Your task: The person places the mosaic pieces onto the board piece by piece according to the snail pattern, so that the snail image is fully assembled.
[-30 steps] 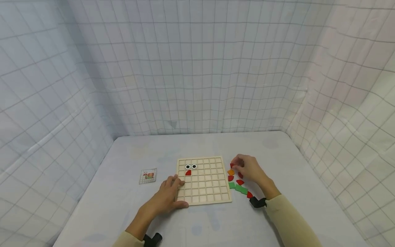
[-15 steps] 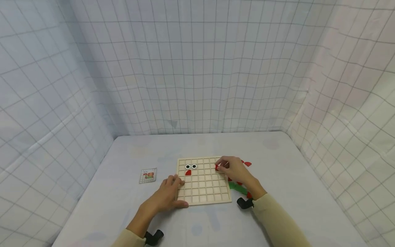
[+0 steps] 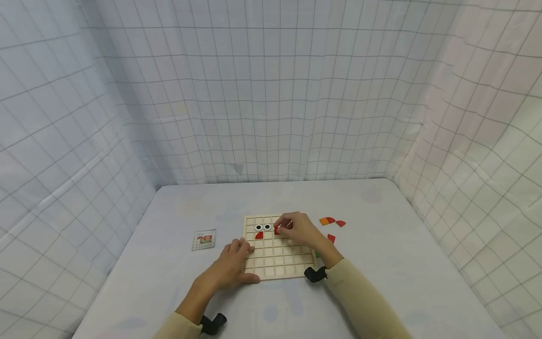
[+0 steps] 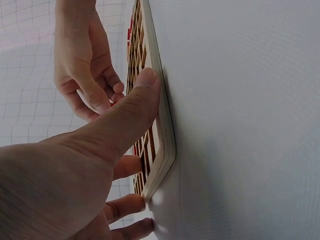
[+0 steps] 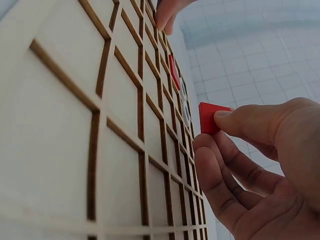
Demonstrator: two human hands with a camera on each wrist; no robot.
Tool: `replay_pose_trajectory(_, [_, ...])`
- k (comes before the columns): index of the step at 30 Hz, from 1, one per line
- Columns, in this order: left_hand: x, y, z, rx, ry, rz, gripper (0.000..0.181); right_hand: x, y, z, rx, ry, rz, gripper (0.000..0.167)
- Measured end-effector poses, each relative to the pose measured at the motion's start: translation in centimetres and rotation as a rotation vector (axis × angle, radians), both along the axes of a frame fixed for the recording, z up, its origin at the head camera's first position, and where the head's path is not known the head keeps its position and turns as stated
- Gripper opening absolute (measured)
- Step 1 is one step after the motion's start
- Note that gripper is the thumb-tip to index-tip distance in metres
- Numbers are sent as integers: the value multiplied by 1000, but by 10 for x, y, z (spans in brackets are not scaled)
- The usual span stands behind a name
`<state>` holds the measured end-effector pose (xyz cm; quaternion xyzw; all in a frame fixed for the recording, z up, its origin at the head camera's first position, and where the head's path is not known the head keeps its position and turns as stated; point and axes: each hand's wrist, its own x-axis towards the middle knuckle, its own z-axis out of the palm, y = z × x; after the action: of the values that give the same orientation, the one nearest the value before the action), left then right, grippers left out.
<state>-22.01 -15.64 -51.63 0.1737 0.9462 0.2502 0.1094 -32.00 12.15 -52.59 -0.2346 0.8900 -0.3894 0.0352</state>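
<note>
- Head view: right hand [image 3: 298, 229] pinches a red tile [image 5: 209, 118] between thumb and fingers, above the far half of the grid board [image 3: 279, 260].
- Left hand [image 3: 230, 265]: fingers relaxed, touching the board's left edge; thumb rests on its near edge.
- Eye tiles [image 3: 259, 227] and a red quarter-round tile [image 3: 259, 235] occupy the board's far-left cells.
- Picture card [image 3: 204, 239] lies left of the board; an orange tile [image 3: 323, 221] lies right.

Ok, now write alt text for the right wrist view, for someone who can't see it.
A right hand pinches a small red piece near a pale wooden grid board. Farther along, another red piece and two white eye pieces sit in the grid, and the left hand shows at the board's edge.
</note>
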Motion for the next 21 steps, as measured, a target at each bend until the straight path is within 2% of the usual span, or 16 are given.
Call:
replay_pose_trajectory(7, [0,0,-1,-7,2,-4,84,-1,-20,0,-6,-15,2,12])
replay_pose_trajectory(14, [1,1,0,9,13,-11,82,-6,-32,-8,35,48,-16,9])
replay_pose_trajectory(21, [1,2,-2,6,6,0,83,-5,-39,-5,41,60,-23,6])
